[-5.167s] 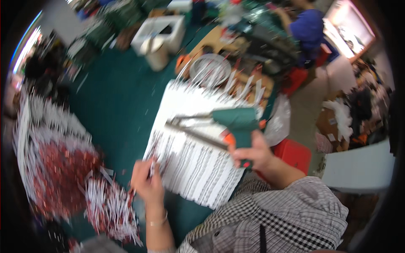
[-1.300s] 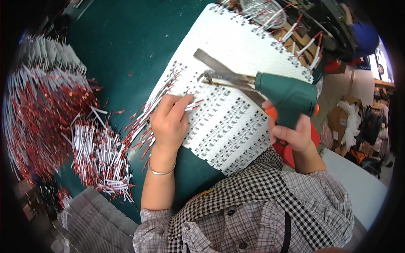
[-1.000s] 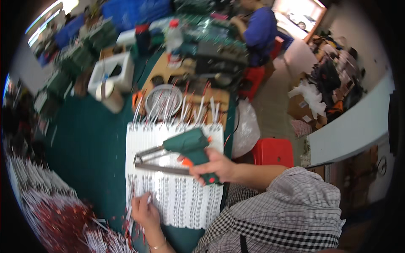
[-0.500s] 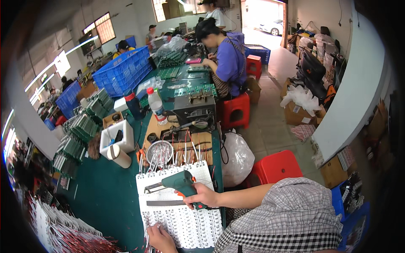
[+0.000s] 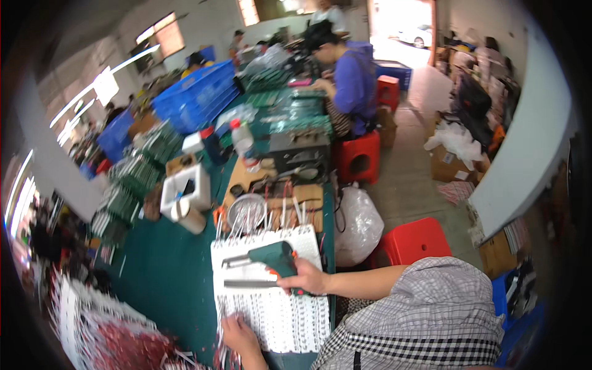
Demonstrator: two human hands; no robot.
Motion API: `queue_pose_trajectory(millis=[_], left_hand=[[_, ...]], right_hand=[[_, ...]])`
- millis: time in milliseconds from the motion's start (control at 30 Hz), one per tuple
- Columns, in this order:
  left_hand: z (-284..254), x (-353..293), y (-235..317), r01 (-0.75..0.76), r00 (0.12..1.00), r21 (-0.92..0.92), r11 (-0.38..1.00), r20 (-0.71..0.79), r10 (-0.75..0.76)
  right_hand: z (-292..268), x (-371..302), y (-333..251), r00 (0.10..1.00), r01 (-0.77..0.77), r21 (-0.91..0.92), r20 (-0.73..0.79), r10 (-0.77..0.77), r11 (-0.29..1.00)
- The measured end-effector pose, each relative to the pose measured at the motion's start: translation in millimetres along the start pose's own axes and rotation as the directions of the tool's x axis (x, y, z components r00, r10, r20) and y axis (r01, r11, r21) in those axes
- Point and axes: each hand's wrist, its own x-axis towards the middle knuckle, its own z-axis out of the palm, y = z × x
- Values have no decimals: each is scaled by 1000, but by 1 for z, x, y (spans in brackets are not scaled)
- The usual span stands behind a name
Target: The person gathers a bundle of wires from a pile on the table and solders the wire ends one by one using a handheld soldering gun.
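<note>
My right hand is wrapped round the handle of a green soldering gun with an orange trigger. Its thin metal tip points left, over the upper part of a white panel marked with rows of small dark parts. Across that panel, below the tip, lies a dark flat strip, its right end by my right hand. At the panel's lower left edge my left hand has its fingers drawn together, beside thin red and white wires. Blur hides what those fingertips hold.
Beyond the panel stand a round dish of white wires, a white foam box and a plastic bottle. White panels with red wires lie at lower left. A person in purple sits farther along the table; a red stool is at right.
The whole view has shifted, so everything sits farther right and is more blurred. Both hands and the soldering gun keep about the same places over the panel.
</note>
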Motion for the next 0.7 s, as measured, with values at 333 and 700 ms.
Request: queue_pose_trajectory(millis=[333,700], left_hand=[[-15,10,-5,-53,991,46,998,-119,58],[-177,148,-65,292,931,306,906,-306,-197]], right_hand=[[4,0,5,991,-13,-46,-134,7,999],[2,-1,5,991,108,-60,-68,-112,992]])
